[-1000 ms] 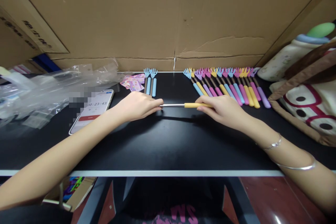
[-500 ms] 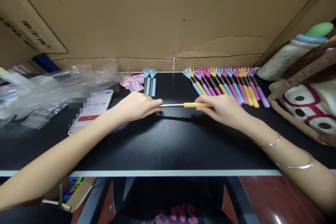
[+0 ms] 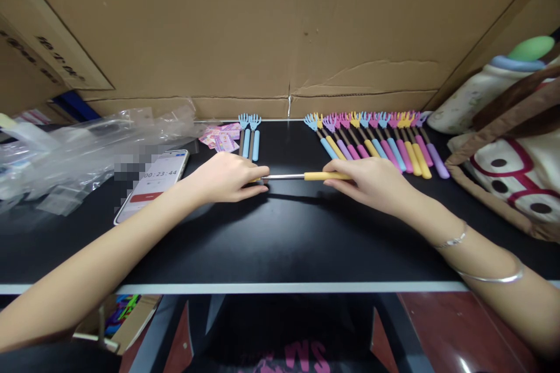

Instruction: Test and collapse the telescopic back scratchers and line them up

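A telescopic back scratcher with a yellow handle and a thin metal rod lies level above the black table. My right hand is closed round the yellow handle. My left hand pinches the other end of the rod, and the claw head is hidden in its fingers. Both hands hover near the middle of the table. Behind my right hand lies a row of several scratchers with blue, yellow, pink and purple handles. Two blue scratchers lie apart behind my left hand.
A phone showing a running timer lies left of my left hand. Crumpled clear plastic bags fill the left side, with pink cards beside them. A cardboard wall stands behind. A fabric bag sits at the right.
My left hand has slid slightly left along the rod, and the scratcher looks a little more drawn out. Everything else stays as it was.
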A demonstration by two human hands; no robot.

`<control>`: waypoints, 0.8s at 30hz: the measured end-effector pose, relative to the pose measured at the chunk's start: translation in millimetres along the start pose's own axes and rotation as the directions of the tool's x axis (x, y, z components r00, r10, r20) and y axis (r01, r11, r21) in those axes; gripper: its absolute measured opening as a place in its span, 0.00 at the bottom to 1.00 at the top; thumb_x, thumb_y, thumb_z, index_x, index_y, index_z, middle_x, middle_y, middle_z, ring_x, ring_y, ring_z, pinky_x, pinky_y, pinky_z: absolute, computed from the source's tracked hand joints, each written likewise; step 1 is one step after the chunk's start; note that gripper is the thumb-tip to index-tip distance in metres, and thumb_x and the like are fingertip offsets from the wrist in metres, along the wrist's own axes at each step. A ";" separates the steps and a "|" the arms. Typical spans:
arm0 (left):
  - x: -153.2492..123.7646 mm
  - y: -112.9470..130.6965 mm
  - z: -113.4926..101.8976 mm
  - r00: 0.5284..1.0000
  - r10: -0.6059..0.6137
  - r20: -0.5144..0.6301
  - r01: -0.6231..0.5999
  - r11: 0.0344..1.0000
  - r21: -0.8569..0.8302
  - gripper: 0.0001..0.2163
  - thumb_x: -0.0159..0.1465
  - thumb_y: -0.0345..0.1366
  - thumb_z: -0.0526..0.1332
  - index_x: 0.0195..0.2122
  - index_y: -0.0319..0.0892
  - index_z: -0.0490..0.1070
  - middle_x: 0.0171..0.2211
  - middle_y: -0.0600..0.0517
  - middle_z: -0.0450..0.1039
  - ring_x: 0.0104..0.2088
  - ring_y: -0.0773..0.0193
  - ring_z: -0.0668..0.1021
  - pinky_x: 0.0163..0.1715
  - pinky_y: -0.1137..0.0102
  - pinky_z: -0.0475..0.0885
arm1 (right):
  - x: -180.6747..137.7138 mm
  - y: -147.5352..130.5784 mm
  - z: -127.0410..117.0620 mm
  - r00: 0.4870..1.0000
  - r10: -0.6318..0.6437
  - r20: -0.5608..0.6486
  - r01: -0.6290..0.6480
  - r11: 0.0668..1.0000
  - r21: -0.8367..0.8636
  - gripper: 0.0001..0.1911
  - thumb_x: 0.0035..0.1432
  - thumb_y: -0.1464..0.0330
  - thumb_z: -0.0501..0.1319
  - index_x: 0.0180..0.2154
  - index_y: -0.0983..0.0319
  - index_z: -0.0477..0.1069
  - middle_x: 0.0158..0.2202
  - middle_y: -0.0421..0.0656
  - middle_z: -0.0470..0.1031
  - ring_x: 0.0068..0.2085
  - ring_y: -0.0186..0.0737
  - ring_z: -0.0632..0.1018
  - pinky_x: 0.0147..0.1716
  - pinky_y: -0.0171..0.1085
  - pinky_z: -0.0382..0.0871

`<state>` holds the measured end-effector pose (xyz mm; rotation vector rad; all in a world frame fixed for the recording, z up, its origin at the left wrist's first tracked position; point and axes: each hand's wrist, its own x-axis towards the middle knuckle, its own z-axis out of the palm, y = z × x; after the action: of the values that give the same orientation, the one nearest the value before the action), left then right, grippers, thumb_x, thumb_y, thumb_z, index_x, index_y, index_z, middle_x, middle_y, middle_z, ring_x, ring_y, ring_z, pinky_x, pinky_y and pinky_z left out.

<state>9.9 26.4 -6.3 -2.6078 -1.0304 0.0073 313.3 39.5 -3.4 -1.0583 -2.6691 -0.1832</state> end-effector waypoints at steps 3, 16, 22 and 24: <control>-0.1 0.5 -1.6 1.000 0.004 0.002 -0.004 1.000 -0.011 0.11 0.67 0.43 0.52 0.33 0.44 0.69 0.24 0.54 0.74 0.25 0.64 0.76 0.21 0.72 0.52 | -0.2 -0.1 0.5 1.000 -0.005 -0.011 0.004 0.999 -0.053 0.17 0.66 0.55 0.50 0.38 0.58 0.71 0.23 0.38 0.75 0.21 0.32 0.69 0.22 0.33 0.51; 0.2 -0.4 2.2 0.996 0.005 -0.091 0.001 0.998 0.061 0.12 0.68 0.37 0.49 0.33 0.43 0.69 0.24 0.53 0.72 0.24 0.64 0.74 0.21 0.71 0.53 | 0.4 1.5 1.1 1.000 -0.011 -0.014 0.009 0.993 -0.121 0.15 0.66 0.58 0.51 0.38 0.58 0.70 0.23 0.38 0.75 0.23 0.34 0.72 0.22 0.33 0.50; -0.5 -3.1 3.6 0.994 -0.008 -0.111 0.014 0.998 0.059 0.13 0.70 0.39 0.49 0.38 0.44 0.72 0.26 0.52 0.72 0.26 0.64 0.75 0.22 0.72 0.55 | 0.0 0.5 2.5 0.999 -0.032 -0.024 0.029 0.988 -0.150 0.16 0.67 0.57 0.49 0.38 0.59 0.70 0.23 0.39 0.75 0.22 0.34 0.72 0.21 0.32 0.50; -0.9 -3.8 4.0 0.991 -0.017 -0.129 0.025 0.998 0.065 0.13 0.70 0.39 0.49 0.39 0.45 0.73 0.26 0.52 0.73 0.27 0.64 0.75 0.22 0.72 0.55 | 0.0 1.0 4.7 0.999 -0.031 -0.018 0.028 0.988 -0.151 0.16 0.67 0.58 0.48 0.39 0.58 0.70 0.23 0.39 0.75 0.23 0.35 0.72 0.21 0.32 0.50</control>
<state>6.2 29.6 -8.9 -2.5017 -0.9950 -0.1281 313.0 41.2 -7.9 -1.0547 -2.6892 -0.4052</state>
